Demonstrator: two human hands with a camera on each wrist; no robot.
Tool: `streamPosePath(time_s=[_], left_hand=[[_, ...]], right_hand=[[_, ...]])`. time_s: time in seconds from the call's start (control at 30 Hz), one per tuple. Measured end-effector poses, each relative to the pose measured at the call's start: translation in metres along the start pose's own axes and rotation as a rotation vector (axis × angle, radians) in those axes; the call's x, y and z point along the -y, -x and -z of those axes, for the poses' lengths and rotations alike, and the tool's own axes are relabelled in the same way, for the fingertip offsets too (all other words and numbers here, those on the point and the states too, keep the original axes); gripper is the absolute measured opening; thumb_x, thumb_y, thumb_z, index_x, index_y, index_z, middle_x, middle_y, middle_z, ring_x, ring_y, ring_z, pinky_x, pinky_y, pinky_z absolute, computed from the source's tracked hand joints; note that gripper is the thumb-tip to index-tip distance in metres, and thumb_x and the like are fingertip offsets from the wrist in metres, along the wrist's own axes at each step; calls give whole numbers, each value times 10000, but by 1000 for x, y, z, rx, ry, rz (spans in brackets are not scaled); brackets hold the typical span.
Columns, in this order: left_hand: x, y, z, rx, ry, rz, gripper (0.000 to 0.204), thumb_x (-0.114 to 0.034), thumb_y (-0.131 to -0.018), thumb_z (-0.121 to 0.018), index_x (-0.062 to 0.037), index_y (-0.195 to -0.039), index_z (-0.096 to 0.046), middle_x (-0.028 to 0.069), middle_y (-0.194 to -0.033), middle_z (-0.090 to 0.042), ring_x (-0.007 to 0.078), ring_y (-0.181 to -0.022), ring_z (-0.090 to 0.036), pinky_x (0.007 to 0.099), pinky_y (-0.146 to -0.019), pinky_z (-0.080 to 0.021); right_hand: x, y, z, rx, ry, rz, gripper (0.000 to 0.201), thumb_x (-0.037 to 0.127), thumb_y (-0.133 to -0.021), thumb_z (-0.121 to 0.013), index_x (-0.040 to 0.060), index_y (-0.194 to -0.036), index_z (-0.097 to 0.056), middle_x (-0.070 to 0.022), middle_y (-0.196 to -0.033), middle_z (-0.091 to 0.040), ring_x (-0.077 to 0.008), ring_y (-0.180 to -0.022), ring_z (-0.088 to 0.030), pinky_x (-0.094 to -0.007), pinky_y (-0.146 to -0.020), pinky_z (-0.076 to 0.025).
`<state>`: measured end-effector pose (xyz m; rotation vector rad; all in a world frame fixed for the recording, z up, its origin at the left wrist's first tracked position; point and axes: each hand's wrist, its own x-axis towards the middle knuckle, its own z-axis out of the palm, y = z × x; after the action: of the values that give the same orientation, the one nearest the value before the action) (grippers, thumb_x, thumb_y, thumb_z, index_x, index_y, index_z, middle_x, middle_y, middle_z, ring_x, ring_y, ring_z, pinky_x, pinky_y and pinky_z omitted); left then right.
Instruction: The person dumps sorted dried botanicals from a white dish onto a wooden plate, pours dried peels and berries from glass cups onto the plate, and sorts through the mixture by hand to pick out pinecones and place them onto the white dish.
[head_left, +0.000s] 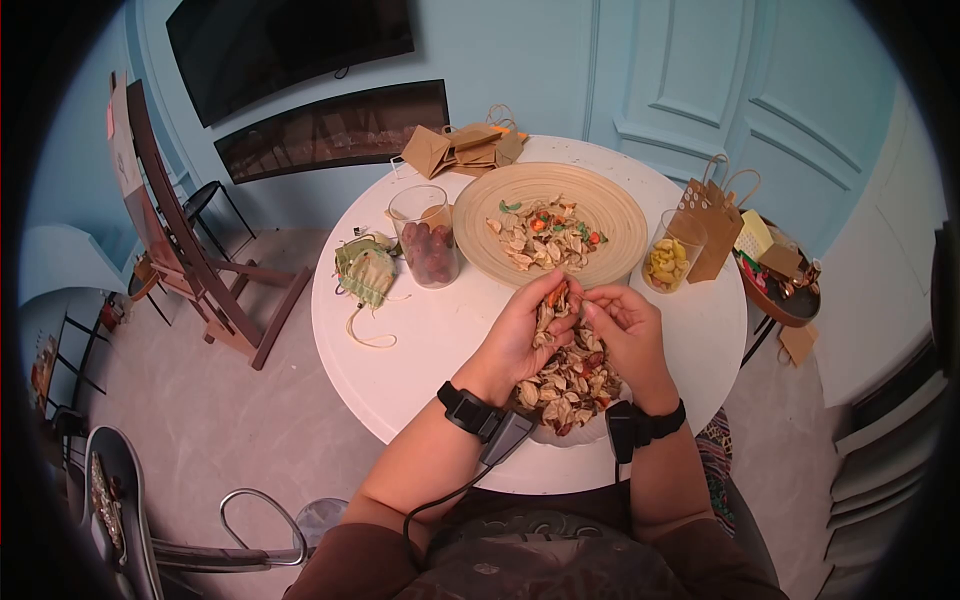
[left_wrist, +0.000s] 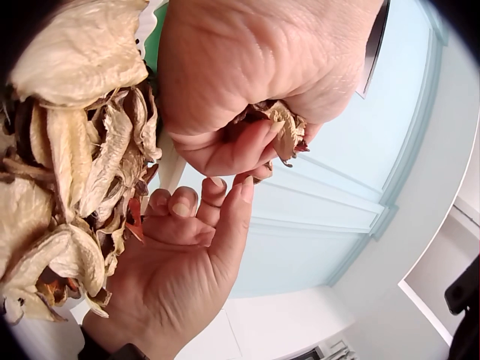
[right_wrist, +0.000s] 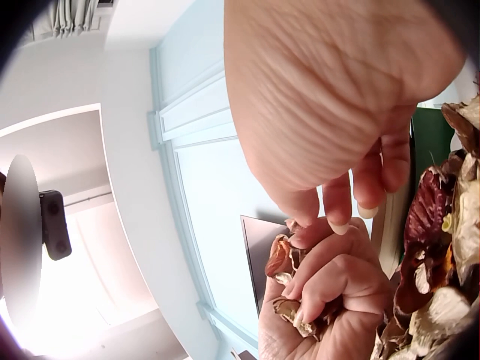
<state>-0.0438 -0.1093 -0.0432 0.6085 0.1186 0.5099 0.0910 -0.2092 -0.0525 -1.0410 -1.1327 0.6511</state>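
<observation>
My left hand [head_left: 517, 335] is curled round several dried petals [left_wrist: 285, 135], which poke out between its fingers in both wrist views. My right hand [head_left: 632, 335] is against the left one, its thumb and fingertips meeting at the left hand's fingers; whether a petal is pinched there is hidden. Below both hands lies a heap of dried petals [head_left: 567, 392] in a pale bowl at the table's near edge. Beyond them a round woven tray [head_left: 620, 215] holds more petals with orange and green pieces.
A glass of dark red pieces [head_left: 430, 255] and a green drawstring pouch [head_left: 366, 274] stand to the left. On the right are a glass of yellow pieces [head_left: 667, 266] and a brown paper bag [head_left: 712, 235]. More paper bags [head_left: 470, 150] lie at the back.
</observation>
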Motion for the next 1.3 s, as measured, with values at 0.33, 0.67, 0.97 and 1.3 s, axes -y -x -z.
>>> streamPosePath(time_s=[0.33, 0.67, 0.97, 1.3], left_hand=[[-1, 0, 0, -3, 22, -52, 258, -311, -1014, -509, -62, -977, -563, 46, -847, -576, 69, -554, -432, 204, -481, -364], [-1, 1, -2, 13, -96, -77, 192, -265, -1002, -546, -73, -997, -549, 31, -836, -556, 67, -553, -432, 197, -473, -370], [2, -1, -3, 26, -212, -42, 137, -231, -1003, -563, -99, -984, -528, 0, -852, -539, 35, -559, -436, 169, -469, -372], [1, 3, -9, -15, -173, -39, 211, -291, -1025, -523, -95, -1098, -545, 9, -849, -559, 47, -553, -440, 179, -465, -373]], right_hand=[[0, 1, 2, -56, -3, 47, 111, 24, -964, -592, -35, -1057, -607, -12, -861, -630, -53, -764, -578, -193, -660, -452], [3, 1, 1, -45, -17, 48, 151, 17, -954, -607, -27, -1099, -604, -11, -856, -624, -51, -766, -576, -188, -655, -444], [2, 1, 0, 66, 18, 60, 377, -26, -901, -659, 0, -1268, -579, 21, -805, -576, -25, -701, -518, -173, -645, -428], [2, 1, 0, 73, 38, 77, 359, -23, -919, -634, -6, -1274, -583, 11, -829, -593, -33, -707, -543, -176, -646, -437]])
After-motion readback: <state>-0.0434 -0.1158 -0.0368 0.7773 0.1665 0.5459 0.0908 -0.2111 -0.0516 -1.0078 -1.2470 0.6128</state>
